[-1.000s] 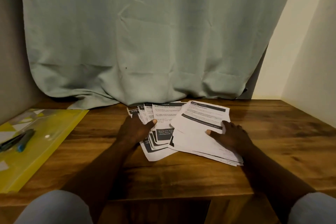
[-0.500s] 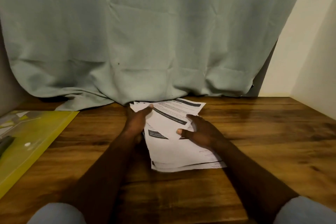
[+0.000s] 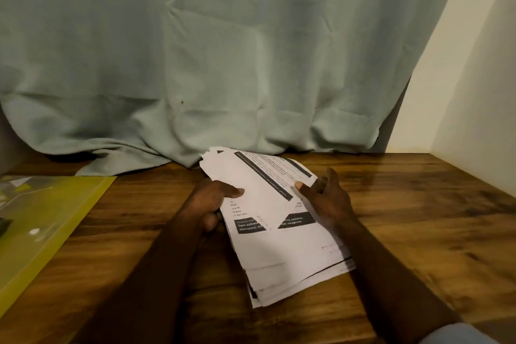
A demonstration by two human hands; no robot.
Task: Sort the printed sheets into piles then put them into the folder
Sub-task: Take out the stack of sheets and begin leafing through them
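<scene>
Head view, 1 frame.
- Printed sheets [image 3: 279, 248]: 1 uneven stack with staggered edges, at mid-table [image 3: 418, 218].
- Left hand [image 3: 208, 201] grips the stack's left edge, thumb on top and fingers curled beneath.
- Right hand [image 3: 326, 198] holds the right edge, thumb on a corner of the top sheet [image 3: 259, 179], which lies skewed across the stack.
- Yellow folder [image 3: 50, 220]: flat at left, well apart from the sheets.
- Pale green cloth [image 3: 223, 64] hangs behind, its hem bunched on the tabletop.

The printed sheets [image 3: 282, 248] carry a black band [image 3: 249, 225] reading "Open suitcase… electronics)"; other print blurs.
</scene>
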